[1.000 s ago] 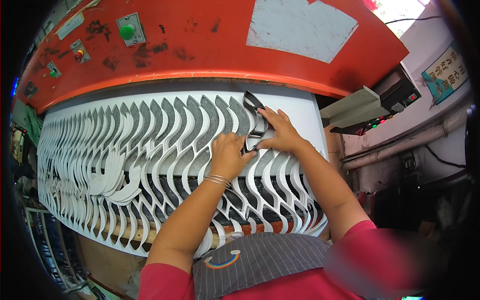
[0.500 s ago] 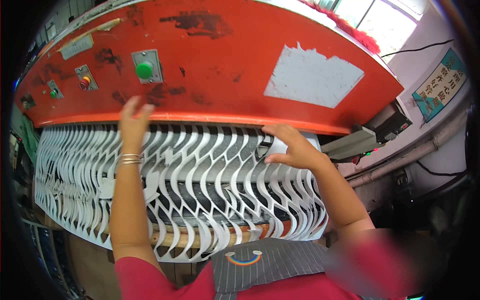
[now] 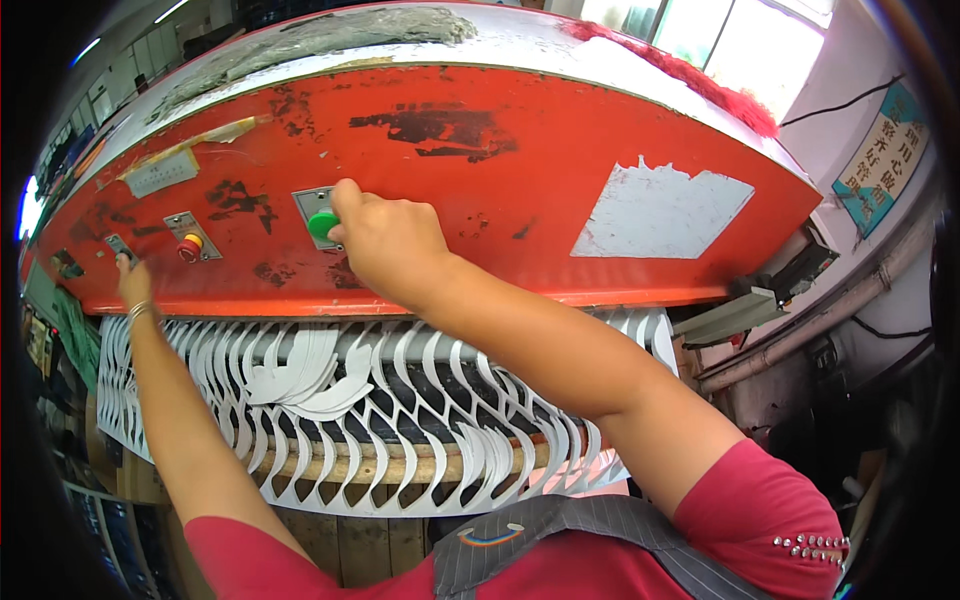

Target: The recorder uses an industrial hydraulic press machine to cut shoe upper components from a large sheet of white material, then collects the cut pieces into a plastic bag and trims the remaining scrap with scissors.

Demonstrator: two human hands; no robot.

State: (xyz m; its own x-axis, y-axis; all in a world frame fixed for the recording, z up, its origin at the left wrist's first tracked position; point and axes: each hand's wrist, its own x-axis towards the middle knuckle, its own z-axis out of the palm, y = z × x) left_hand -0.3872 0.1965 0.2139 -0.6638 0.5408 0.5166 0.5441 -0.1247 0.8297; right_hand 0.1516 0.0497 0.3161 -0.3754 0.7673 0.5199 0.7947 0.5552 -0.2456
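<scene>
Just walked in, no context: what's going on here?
The person's right hand is at the large green push button on a red machine; their left hand is at a small control plate farther left. The red knob between them is untouched. Below, loose white pieces lie on white sheeting with curved cut-outs.

Near, head-worn fisheye view from behind and above the left hand (image 3: 134, 284) and right hand (image 3: 392, 246), facing forward and down.

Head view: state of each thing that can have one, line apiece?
Left hand: at the small control
Right hand: curled, at the green button
Green button: partly covered; pressed or not, unclear
Red knob: uncovered, untouched
White sheet: cut into wavy openings
Cut pieces: loose, piled on sheet
Pale patch: torn along top
</scene>
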